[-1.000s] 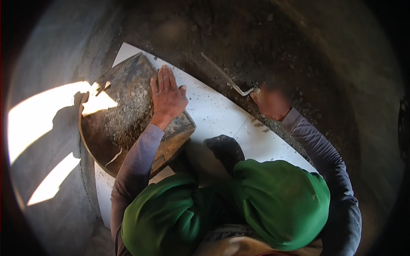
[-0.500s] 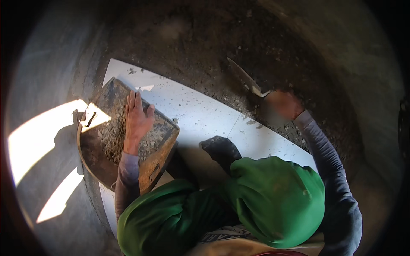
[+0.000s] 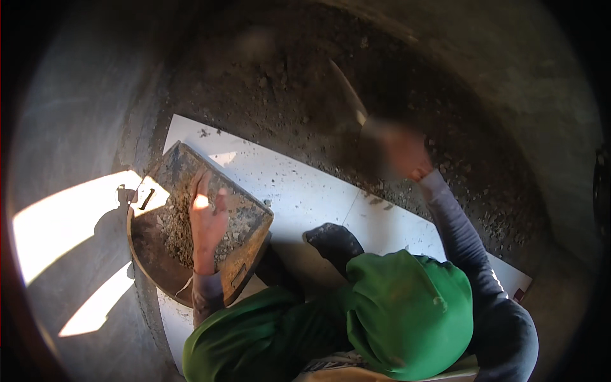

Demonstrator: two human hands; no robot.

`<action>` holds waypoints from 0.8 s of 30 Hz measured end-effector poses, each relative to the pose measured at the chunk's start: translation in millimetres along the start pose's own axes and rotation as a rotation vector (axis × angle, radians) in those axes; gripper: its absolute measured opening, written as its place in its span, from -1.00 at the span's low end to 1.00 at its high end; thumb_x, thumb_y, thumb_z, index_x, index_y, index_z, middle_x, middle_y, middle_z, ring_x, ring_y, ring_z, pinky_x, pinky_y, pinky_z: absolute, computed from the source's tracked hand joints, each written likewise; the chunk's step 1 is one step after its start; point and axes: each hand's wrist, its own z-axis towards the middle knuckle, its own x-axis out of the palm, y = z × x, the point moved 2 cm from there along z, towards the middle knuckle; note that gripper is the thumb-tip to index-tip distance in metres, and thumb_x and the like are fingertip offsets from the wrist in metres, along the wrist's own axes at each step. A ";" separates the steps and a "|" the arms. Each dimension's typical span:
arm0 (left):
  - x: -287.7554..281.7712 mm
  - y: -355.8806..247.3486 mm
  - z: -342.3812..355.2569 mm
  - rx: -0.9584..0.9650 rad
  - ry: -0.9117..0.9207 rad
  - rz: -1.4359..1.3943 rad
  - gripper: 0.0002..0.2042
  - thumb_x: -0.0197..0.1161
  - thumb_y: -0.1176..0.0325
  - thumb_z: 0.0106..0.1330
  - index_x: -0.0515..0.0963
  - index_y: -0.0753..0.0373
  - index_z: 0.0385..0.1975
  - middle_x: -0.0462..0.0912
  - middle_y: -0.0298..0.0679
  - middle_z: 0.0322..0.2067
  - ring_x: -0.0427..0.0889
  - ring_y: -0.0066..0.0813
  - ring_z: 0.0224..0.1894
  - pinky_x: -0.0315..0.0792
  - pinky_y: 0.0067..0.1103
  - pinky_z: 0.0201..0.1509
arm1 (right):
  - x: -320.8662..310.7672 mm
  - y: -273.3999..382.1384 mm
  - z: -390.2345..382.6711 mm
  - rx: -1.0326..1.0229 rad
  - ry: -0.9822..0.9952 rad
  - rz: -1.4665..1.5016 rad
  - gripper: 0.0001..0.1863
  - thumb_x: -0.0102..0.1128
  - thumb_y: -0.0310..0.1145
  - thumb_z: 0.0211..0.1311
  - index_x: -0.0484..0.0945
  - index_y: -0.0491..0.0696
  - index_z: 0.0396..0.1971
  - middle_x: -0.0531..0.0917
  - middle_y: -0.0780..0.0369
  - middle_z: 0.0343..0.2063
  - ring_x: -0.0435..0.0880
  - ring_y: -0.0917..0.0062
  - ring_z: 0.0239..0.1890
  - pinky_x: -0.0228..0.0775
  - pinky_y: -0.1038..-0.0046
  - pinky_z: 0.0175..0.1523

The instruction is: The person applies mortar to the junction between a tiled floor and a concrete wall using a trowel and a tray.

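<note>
My right hand (image 3: 407, 153) is closed around the handle of a trowel (image 3: 350, 95), over the dark, rubble-strewn ground beyond the white tiles. The blade points away and to the left; blur over my fingers hides the handle. On the left, a worn, dirty tub (image 3: 141, 264) with one straight side holds grey gravel and dirt (image 3: 175, 232). Above that gravel is my left hand (image 3: 209, 223), fingers stretched out and somewhat smeared, with nothing visible in it. A sunlit spot falls on its fingers. Whether it touches the gravel is unclear.
White tiles (image 3: 299, 188) with scattered crumbs lie under the tub and beside my dark-covered foot (image 3: 334, 242). My knees in green trousers (image 3: 410, 312) fill the near side. A grey wall (image 3: 70, 146) with bright sun patches curves along the left. Loose stones cover the ground (image 3: 267, 76).
The trowel and my right hand have moved farther away and a little left. My left hand has shifted within the tub, its fingers now catching sunlight. The whole view has tilted slightly.
</note>
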 end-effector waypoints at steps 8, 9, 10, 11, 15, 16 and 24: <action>21.4 -36.8 21.4 0.215 0.056 0.046 -0.52 0.33 0.31 0.54 0.54 0.21 0.43 0.34 -0.03 0.60 0.22 0.13 0.67 0.27 -0.12 0.67 | 76.1 4.9 38.3 -0.165 -0.048 -0.150 -0.47 0.10 0.07 0.65 0.55 -0.18 -0.24 0.74 -0.09 -0.46 0.77 -0.19 -0.25 0.53 -0.07 -0.13; 2.5 -31.6 20.7 0.161 0.013 0.073 -0.53 0.31 0.31 0.55 0.55 0.22 0.42 0.34 -0.02 0.60 0.26 0.13 0.65 0.29 -0.13 0.65 | 59.5 37.1 16.8 -0.203 -0.127 0.050 -0.48 0.10 0.05 0.66 0.55 -0.19 -0.22 0.74 -0.10 -0.45 0.77 -0.20 -0.25 0.53 -0.09 -0.14; -8.7 -32.8 21.3 0.124 -0.029 0.083 -0.55 0.30 0.30 0.56 0.56 0.23 0.41 0.35 -0.01 0.59 0.29 0.12 0.63 0.32 -0.14 0.63 | 44.4 54.7 -2.3 -0.231 -0.222 0.238 -0.50 0.11 0.03 0.66 0.55 -0.20 -0.21 0.73 -0.12 -0.45 0.77 -0.21 -0.25 0.54 -0.11 -0.15; -8.9 -37.2 18.6 0.058 -0.024 0.037 -0.55 0.31 0.30 0.56 0.59 0.28 0.38 0.40 0.02 0.56 0.34 0.06 0.61 0.30 -0.19 0.64 | 55.5 35.4 -8.3 -0.239 -0.331 0.292 -0.53 0.15 -0.02 0.66 0.53 -0.21 -0.19 0.71 -0.14 -0.47 0.77 -0.20 -0.29 0.52 -0.08 -0.21; -13.7 -19.9 12.2 0.069 0.045 0.033 -0.56 0.30 0.29 0.57 0.59 0.27 0.39 0.41 0.02 0.56 0.36 0.06 0.60 0.30 -0.18 0.63 | 64.1 -0.2 12.0 -0.154 -0.106 -0.151 -0.51 0.16 0.00 0.65 0.56 -0.23 -0.13 0.72 -0.19 -0.42 0.78 -0.21 -0.28 0.56 -0.03 -0.24; -23.1 -8.7 14.6 0.055 0.012 0.054 -0.57 0.30 0.28 0.57 0.59 0.26 0.38 0.40 0.01 0.56 0.36 0.06 0.60 0.30 -0.17 0.63 | 51.5 28.6 -4.9 -0.153 -0.140 0.026 -0.49 0.12 0.02 0.65 0.58 -0.24 -0.08 0.73 -0.22 -0.36 0.77 -0.24 -0.21 0.59 -0.07 -0.12; -16.0 -41.2 26.0 0.140 0.062 0.045 -0.59 0.27 0.34 0.56 0.60 0.23 0.36 0.34 0.02 0.59 0.21 0.09 0.68 0.29 -0.13 0.66 | 33.0 13.0 -48.2 -0.014 -0.192 0.145 -0.44 0.16 0.07 0.61 0.60 -0.26 -0.11 0.75 -0.28 -0.27 0.76 -0.28 -0.09 0.61 -0.14 -0.02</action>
